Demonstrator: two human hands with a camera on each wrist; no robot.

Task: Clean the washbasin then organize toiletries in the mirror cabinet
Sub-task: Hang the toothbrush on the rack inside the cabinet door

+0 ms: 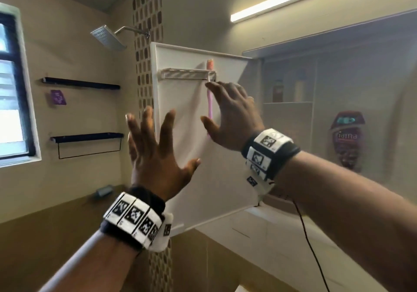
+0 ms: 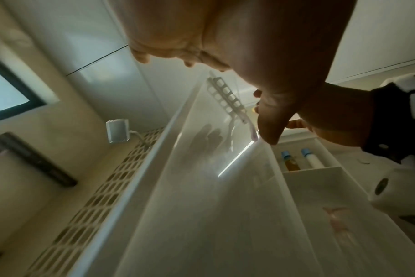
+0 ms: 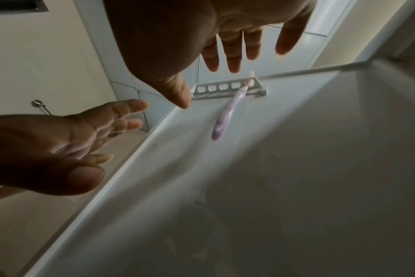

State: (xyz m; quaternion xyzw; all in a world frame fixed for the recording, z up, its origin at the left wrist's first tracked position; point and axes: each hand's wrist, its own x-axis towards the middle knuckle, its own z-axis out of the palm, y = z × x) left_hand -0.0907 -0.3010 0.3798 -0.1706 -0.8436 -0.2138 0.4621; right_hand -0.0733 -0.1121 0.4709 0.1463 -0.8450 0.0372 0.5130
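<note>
Head view: both hands spread, empty; left hand [image 1: 155, 156], right hand [image 1: 232, 115] near toothbrush [image 1: 211, 109] hanging in door rack [image 1: 187, 73].

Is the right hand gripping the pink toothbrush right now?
No. The right hand is spread open clear of the toothbrush, which hangs alone from the holder rack.

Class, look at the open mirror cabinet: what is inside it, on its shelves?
Inside the mirror cabinet, two bottles stand on the upper shelf, and a dark Fiama bottle sits lower. The right hand and forearm cover the lower left part.
</note>
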